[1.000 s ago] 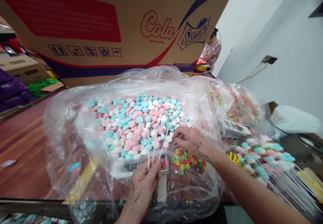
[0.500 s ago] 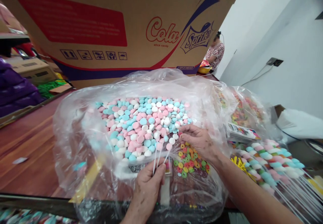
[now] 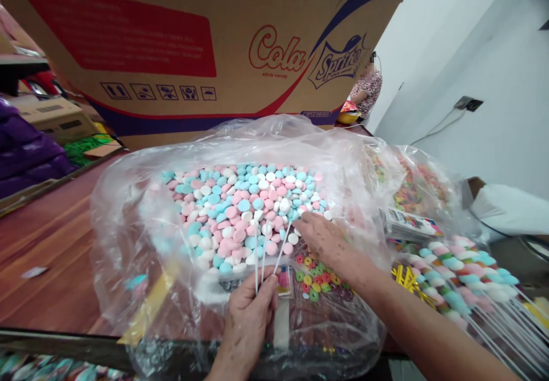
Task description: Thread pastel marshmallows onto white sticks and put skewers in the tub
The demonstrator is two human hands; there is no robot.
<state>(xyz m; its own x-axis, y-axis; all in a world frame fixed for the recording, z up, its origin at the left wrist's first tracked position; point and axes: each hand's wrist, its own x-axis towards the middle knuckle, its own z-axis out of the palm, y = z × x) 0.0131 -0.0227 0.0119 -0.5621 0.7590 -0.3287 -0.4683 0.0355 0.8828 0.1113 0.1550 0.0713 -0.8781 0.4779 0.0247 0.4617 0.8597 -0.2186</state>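
My left hand (image 3: 251, 312) is closed around a small bunch of thin white sticks (image 3: 262, 258) that point up toward a heap of pink, blue and white marshmallow candies (image 3: 240, 209). The heap lies inside a big clear plastic bag (image 3: 141, 226). My right hand (image 3: 319, 238) reaches into the heap's right edge, fingers pinched at a white candy by the tip of the rightmost stick. Just below that hand lie coloured ring candies (image 3: 319, 281).
A large cardboard box (image 3: 171, 49) printed "Cola Sprite" stands behind the bag. Finished candy skewers (image 3: 454, 272) lie at the right on the wooden table (image 3: 47, 255). Another bag of ring candies (image 3: 407, 186) sits further right. A person (image 3: 364, 89) sits far back.
My right hand has moved a little left and up into the candy heap, closer to the stick tips. The left hand keeps its hold on the sticks.
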